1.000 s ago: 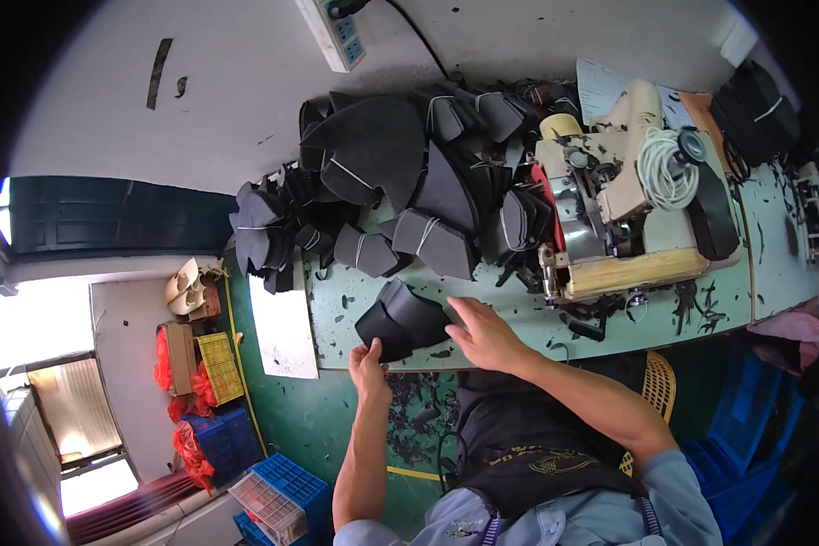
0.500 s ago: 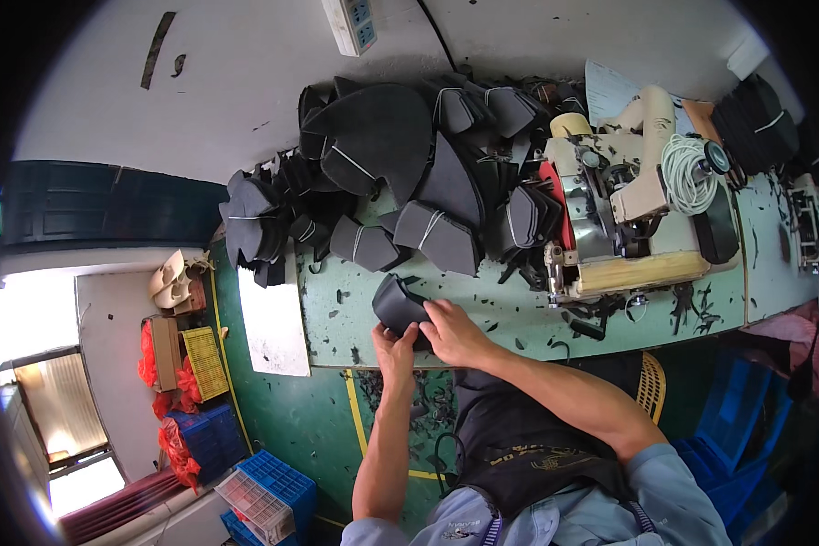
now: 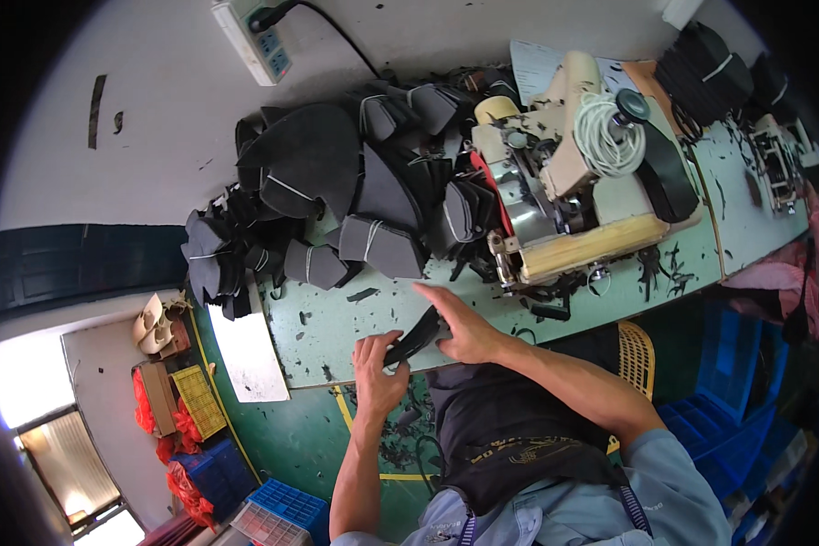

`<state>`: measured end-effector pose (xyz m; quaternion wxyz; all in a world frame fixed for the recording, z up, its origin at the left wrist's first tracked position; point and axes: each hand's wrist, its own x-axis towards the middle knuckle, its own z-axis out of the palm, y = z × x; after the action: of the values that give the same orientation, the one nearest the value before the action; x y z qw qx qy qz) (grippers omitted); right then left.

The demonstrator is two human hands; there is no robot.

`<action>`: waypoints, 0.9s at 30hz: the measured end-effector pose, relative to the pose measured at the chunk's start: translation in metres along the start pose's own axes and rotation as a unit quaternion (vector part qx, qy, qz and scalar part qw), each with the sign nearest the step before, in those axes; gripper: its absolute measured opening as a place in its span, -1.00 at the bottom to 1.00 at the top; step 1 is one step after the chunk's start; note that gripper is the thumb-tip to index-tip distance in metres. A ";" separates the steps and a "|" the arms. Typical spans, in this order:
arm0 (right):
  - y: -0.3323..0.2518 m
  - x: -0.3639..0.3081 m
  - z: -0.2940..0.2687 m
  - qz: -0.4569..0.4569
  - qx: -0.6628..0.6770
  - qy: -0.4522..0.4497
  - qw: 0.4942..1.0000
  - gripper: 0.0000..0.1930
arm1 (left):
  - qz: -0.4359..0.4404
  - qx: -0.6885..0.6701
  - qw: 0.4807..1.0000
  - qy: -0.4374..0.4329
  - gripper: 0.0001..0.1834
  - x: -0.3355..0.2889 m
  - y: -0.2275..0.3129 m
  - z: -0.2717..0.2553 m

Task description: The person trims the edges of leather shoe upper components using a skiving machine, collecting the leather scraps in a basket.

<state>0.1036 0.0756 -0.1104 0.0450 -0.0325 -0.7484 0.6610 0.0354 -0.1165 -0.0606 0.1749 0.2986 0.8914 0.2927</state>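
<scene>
At the near edge of the green table I have a small stack of thin, dark, curved sheet pieces (image 3: 413,338), stood on edge and slanting up to the right. My left hand (image 3: 379,371) grips its lower left end, fingers curled over the top. Against the upper right end rests my right hand (image 3: 469,329), its index finger stretched out past the stack and its thumb on the near side. Beyond my hands lie tied bundles of dark grey cut pieces (image 3: 379,246) and a large black curved piece (image 3: 309,155).
A beige machine (image 3: 591,255) with a coil of white cord (image 3: 608,136) stands on the right of the table (image 3: 337,314). Black scraps litter the tabletop and floor. A white board (image 3: 246,355) lies at the left end. Blue crates (image 3: 287,510) stand on the floor.
The stack has turned from face-on to edge-on. My hands have moved apart to its two ends, and the right index finger has stretched out. The whole view has shifted and tilted.
</scene>
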 end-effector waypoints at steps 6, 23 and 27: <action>0.026 -0.010 0.020 -0.025 -0.017 0.005 1.000 -0.25 | 0.048 0.035 0.998 0.033 -0.32 0.006 0.012 0.021; -0.070 -0.037 -0.006 0.192 0.313 0.038 0.930 -0.44 | -0.284 -0.551 0.784 0.029 -0.62 0.035 0.078 0.002; -0.096 -0.057 -0.053 0.298 0.561 -0.054 0.770 -0.53 | -0.195 -0.779 0.571 -0.171 -0.28 0.056 0.102 -0.015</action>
<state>0.1673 0.1094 -0.0102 -0.1846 -0.1873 -0.1982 0.9442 0.0295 -0.0211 0.0074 0.5419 -0.0899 0.3089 0.7764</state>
